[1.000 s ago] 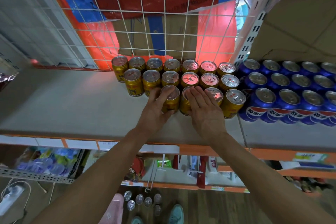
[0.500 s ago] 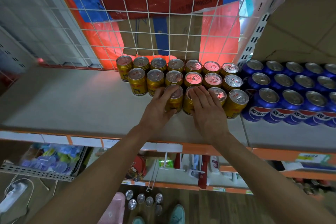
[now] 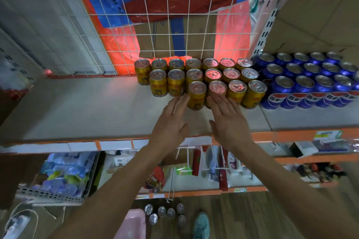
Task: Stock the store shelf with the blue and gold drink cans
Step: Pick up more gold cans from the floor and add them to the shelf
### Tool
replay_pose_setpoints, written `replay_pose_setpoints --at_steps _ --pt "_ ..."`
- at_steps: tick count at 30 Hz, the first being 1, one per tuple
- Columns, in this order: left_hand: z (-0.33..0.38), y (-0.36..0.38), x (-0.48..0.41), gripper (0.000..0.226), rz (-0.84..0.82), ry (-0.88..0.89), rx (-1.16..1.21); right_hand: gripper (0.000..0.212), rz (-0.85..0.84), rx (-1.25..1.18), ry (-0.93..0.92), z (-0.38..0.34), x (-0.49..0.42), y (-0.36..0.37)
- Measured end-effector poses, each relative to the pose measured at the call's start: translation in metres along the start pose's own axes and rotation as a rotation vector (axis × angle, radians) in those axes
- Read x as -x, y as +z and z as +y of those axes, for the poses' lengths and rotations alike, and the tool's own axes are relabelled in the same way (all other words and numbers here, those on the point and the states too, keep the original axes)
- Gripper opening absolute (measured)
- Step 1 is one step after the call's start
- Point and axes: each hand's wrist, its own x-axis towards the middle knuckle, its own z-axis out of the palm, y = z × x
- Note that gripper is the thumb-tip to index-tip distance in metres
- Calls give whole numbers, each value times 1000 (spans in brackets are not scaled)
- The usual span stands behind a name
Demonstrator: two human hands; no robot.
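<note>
Left hand [image 3: 171, 122] and right hand [image 3: 230, 122] reach out flat and empty, side by side, at the front gold cans [image 3: 197, 96]

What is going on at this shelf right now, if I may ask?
A person is stocking the white store shelf with short gold metal drink cans, three rows deep. The left hand and right hand, both open with straight fingers, are at the two leftmost front-row cans. Blue metal drink cans stand to their right. More silver-topped cans stand on the wooden floor.
</note>
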Motion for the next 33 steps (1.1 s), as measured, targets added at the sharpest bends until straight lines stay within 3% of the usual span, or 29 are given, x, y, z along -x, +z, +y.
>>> replay_pose_setpoints --at_steps 9,18,22,28,33 --pt "-50 -5 142 58 -82 127 -52 68 -138 -34 154 -128 116 6" --pt "-99 31 272 60 -341 13 -11 68 -345 -176 263 -200 227 43" --pt "-115 78 314 56 -386 -29 -7 68 -339 -207 296 -207 269 79" --pt "-153 199 369 86 -555 -97 -89 68 -417 -339 357 -199 358 193" --pt "-196 323 402 77 -582 -91 -111 68 -516 -325 370 -183 428 300"
